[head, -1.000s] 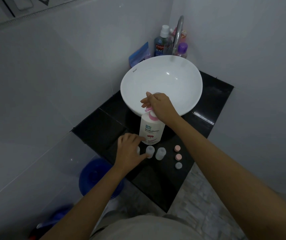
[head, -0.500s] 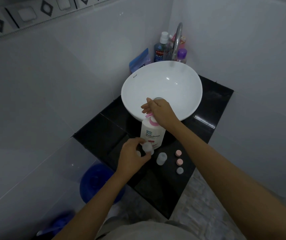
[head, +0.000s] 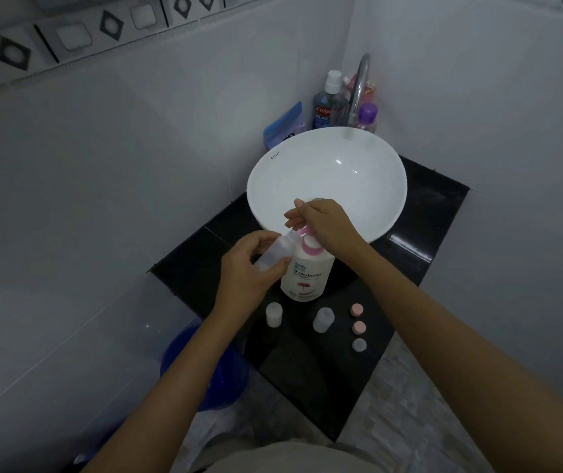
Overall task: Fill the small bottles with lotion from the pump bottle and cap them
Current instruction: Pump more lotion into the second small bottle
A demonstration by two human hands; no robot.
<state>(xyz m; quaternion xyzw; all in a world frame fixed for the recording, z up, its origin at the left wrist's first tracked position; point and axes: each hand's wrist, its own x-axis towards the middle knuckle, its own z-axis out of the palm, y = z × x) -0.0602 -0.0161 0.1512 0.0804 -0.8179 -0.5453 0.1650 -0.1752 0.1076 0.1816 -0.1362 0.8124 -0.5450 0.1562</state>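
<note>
"shokubutsu" printed on the white pump bottle (head: 305,269), upright on the black counter (head: 433,213) against the "Kossa" basin (head: 328,179). Right hand (head: 326,223) curled over the pink pump head. Left hand (head: 251,269) pinching a clear small bottle (head: 278,249), tilted, mouth at the nozzle. Two small bottles (head: 274,314) and three caps (head: 358,327) standing near the counter's front edge, bare counter between them. "Colgate" bottle (head: 324,107) behind the basin.

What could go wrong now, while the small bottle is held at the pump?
1. The left hand holds the small bottle tilted at the pink nozzle; lotion may miss its narrow mouth.
2. The right hand pressing down may tip the pump bottle onto the two small bottles in front of it.
</note>
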